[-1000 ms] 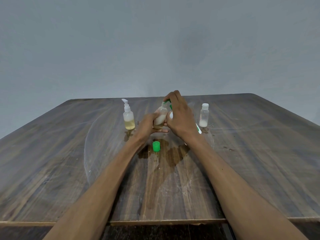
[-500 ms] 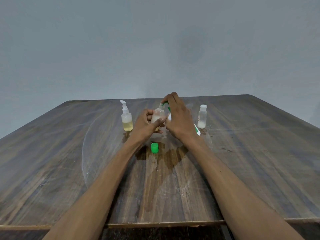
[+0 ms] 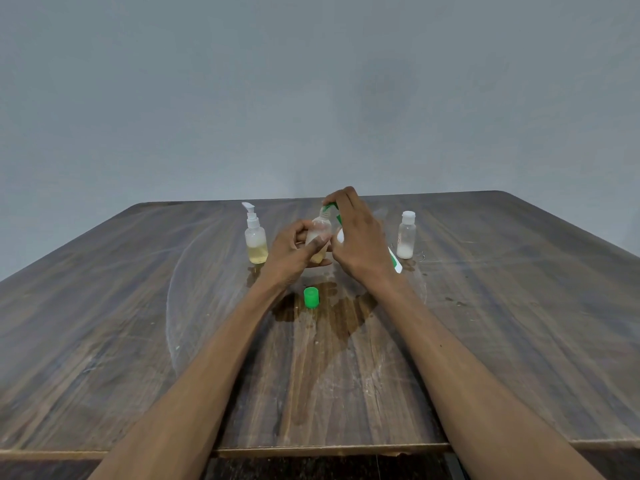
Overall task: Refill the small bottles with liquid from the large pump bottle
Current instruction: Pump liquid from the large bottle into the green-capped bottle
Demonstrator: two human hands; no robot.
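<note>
1. Head view, hands: my left hand [image 3: 294, 249] was curled round a small clear bottle [image 3: 320, 233], thumb across its front, holding it upright just above the desk [image 3: 104, 323]. The bottle's neck was uncapped and pale liquid sat in its lower part.
2. Head view, right side: my right hand [image 3: 360, 240] gripped a white-and-green tube [image 3: 396, 263], fingers [image 3: 341, 202] wrapped over it, its green tip tilted down at the small bottle's mouth. The tube's tail stuck out below my wrist. I could not tell whether tip and mouth touched.
3. Head view, cap: a green cap [image 3: 311, 297] stood on the desk, just in front of both hands, at the edge of a dark wet patch [image 3: 343, 317] on the wood.
4. Head view, left of my hands: a pump bottle [image 3: 255, 237] stood upright, white pump head on top, yellowish liquid filling its lower part. It was near my left hand but apart from it.
5. Head view, right of my hands: a second small bottle [image 3: 406, 235] with a white cap stood upright, a white layer at its bottom, clear of my right hand.
6. Head view, surroundings: a plain grey wall [image 3: 311, 98] rose behind the far edge of the desk.
</note>
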